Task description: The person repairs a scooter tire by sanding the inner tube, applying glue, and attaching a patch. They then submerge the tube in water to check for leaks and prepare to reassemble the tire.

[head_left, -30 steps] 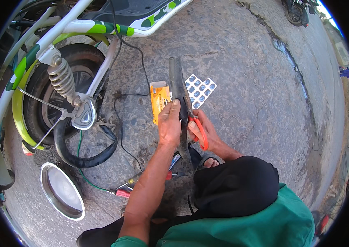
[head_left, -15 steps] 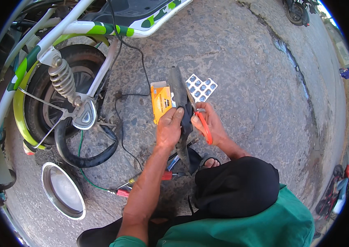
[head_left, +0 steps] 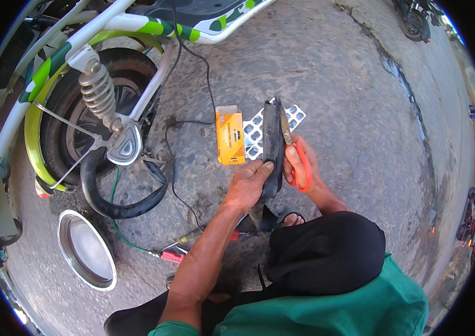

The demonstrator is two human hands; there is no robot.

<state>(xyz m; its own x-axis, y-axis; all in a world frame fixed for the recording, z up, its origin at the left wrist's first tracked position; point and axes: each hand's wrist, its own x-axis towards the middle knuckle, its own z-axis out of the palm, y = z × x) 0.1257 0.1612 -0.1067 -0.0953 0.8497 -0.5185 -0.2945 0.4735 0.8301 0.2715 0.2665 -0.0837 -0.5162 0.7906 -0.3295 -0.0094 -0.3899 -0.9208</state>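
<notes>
Since a sec ago your left hand (head_left: 250,183) slid lower gripping the black rubber strip (head_left: 274,143), right hand (head_left: 299,162) closed on orange-handled scissors (head_left: 295,154); orange box (head_left: 230,135) & blue-patch sheet (head_left: 257,131) behind.

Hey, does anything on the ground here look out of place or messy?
Yes. A black inner tube hangs out of the rear wheel onto the concrete, pulled out from under the tyre. A thin black cable trails loose across the ground. The left hand holds a black rubber strip while the right hand works orange-handled scissors.
</notes>
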